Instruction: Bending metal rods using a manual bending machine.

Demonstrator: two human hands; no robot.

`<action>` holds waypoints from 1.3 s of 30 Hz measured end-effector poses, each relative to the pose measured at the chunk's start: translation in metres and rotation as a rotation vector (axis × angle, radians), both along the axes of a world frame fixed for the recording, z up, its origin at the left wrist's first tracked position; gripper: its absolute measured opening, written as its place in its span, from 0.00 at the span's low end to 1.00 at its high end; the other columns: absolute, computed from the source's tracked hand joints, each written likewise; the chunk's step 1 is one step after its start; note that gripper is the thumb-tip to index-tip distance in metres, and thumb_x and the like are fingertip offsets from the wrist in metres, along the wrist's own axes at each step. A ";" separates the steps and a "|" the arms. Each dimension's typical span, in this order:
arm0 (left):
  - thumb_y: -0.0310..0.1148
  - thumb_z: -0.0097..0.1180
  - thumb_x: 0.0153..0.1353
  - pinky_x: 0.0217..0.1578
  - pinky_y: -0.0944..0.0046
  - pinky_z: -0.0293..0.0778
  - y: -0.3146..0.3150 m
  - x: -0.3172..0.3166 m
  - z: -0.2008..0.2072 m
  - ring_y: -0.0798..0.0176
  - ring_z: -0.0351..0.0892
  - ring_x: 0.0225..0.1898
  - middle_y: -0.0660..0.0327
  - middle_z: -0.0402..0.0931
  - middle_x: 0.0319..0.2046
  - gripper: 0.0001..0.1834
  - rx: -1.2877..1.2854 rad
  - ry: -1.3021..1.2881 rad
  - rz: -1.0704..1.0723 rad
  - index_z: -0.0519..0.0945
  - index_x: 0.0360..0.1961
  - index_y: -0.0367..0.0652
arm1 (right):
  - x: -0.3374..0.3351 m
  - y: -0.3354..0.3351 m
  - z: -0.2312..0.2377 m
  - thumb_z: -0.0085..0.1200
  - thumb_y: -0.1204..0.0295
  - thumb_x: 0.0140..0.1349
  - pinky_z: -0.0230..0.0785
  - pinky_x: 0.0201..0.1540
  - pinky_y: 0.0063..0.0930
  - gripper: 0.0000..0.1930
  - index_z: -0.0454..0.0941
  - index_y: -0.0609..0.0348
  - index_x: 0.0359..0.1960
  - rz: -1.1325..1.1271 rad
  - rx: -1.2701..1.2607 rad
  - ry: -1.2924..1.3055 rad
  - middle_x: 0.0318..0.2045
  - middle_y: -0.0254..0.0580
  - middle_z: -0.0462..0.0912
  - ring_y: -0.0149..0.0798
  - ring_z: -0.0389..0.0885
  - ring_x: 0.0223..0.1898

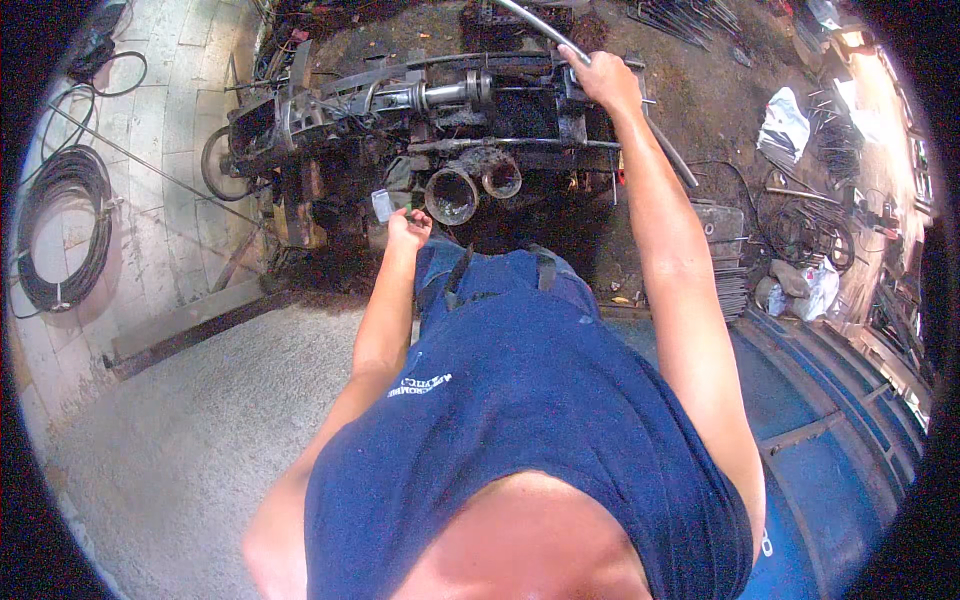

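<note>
My right hand (606,82) is wrapped round a grey metal rod (535,22) at the far side of a dark, greasy machine (390,110). The rod slants up and left past my fingers; a similar grey length (672,155) shows beyond my forearm, and I cannot tell if it is the same piece. My left hand (406,230) is curled at the machine's near side, on something small and dark that I cannot make out. Just left of it is a small pale grey plate or box (382,205). Two round funnel-like openings (452,196) face me beside that hand.
A coil of dark cable (62,230) hangs on the pale wall at left. Bundles of rods (690,18) lie on the dirty floor at far right, near white sacks (784,125) and coiled wire (805,230). Blue metal panels (830,450) stand at my right.
</note>
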State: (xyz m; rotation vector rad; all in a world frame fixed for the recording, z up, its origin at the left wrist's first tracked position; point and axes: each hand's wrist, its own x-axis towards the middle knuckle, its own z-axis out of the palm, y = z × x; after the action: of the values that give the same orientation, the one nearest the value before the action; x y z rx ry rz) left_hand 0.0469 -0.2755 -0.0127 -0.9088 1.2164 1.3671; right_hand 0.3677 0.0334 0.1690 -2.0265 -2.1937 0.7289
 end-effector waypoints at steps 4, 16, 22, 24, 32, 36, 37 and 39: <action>0.40 0.37 0.66 0.27 0.62 0.65 -0.001 -0.001 -0.003 0.64 0.63 0.20 0.64 0.63 0.17 0.14 -0.012 0.028 -0.027 0.64 0.28 0.41 | 0.001 0.000 0.002 0.39 0.30 0.54 0.71 0.47 0.48 0.42 0.82 0.62 0.38 0.008 0.009 0.000 0.39 0.59 0.82 0.59 0.80 0.43; 0.40 0.36 0.67 0.33 0.61 0.66 -0.004 -0.006 -0.010 0.63 0.64 0.23 0.63 0.63 0.18 0.15 0.028 -0.015 -0.032 0.63 0.27 0.41 | 0.001 0.000 0.003 0.38 0.30 0.55 0.71 0.46 0.49 0.42 0.82 0.64 0.36 0.017 0.016 0.006 0.39 0.61 0.81 0.60 0.80 0.43; 0.39 0.37 0.65 0.26 0.61 0.66 0.000 -0.003 -0.008 0.63 0.64 0.19 0.63 0.63 0.17 0.13 -0.010 -0.002 -0.030 0.63 0.27 0.41 | 0.005 0.001 -0.002 0.38 0.29 0.54 0.71 0.47 0.50 0.43 0.82 0.64 0.35 -0.012 0.008 0.017 0.39 0.61 0.81 0.60 0.80 0.43; 0.38 0.38 0.65 0.26 0.61 0.66 -0.001 -0.003 -0.008 0.63 0.64 0.20 0.63 0.64 0.17 0.13 -0.002 0.003 -0.018 0.64 0.27 0.42 | 0.005 0.001 -0.004 0.38 0.29 0.54 0.71 0.47 0.50 0.43 0.82 0.64 0.36 -0.021 0.028 0.034 0.39 0.62 0.81 0.60 0.80 0.43; 0.38 0.36 0.65 0.27 0.61 0.65 -0.003 -0.005 -0.008 0.64 0.64 0.20 0.63 0.63 0.17 0.14 0.020 -0.023 -0.021 0.63 0.25 0.42 | 0.007 0.002 -0.002 0.38 0.30 0.54 0.71 0.48 0.50 0.43 0.82 0.65 0.37 0.002 0.007 0.025 0.39 0.62 0.81 0.60 0.80 0.44; 0.39 0.35 0.67 0.29 0.62 0.65 -0.003 -0.003 -0.007 0.63 0.63 0.21 0.63 0.62 0.17 0.15 0.047 -0.025 -0.025 0.62 0.27 0.41 | 0.006 0.001 -0.002 0.38 0.30 0.54 0.71 0.48 0.50 0.43 0.82 0.65 0.38 0.001 0.023 0.020 0.39 0.62 0.81 0.60 0.80 0.44; 0.39 0.35 0.67 0.29 0.62 0.65 -0.002 -0.003 -0.006 0.63 0.63 0.21 0.63 0.62 0.17 0.15 0.046 -0.026 -0.026 0.62 0.27 0.41 | 0.006 0.002 -0.002 0.38 0.30 0.54 0.71 0.48 0.50 0.43 0.82 0.65 0.38 0.000 0.023 0.019 0.39 0.62 0.81 0.60 0.80 0.44; 0.39 0.36 0.67 0.29 0.62 0.65 -0.001 -0.002 -0.006 0.63 0.63 0.21 0.63 0.62 0.17 0.15 0.034 -0.028 -0.015 0.62 0.27 0.41 | 0.007 0.003 0.000 0.38 0.29 0.54 0.71 0.48 0.50 0.44 0.82 0.64 0.38 0.020 0.005 0.005 0.40 0.62 0.81 0.60 0.80 0.44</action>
State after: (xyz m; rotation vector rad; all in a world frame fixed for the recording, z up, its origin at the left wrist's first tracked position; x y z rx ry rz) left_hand 0.0446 -0.2769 -0.0183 -0.8910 1.1736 1.3550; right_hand 0.3746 0.0360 0.1685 -2.0009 -2.2140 0.7293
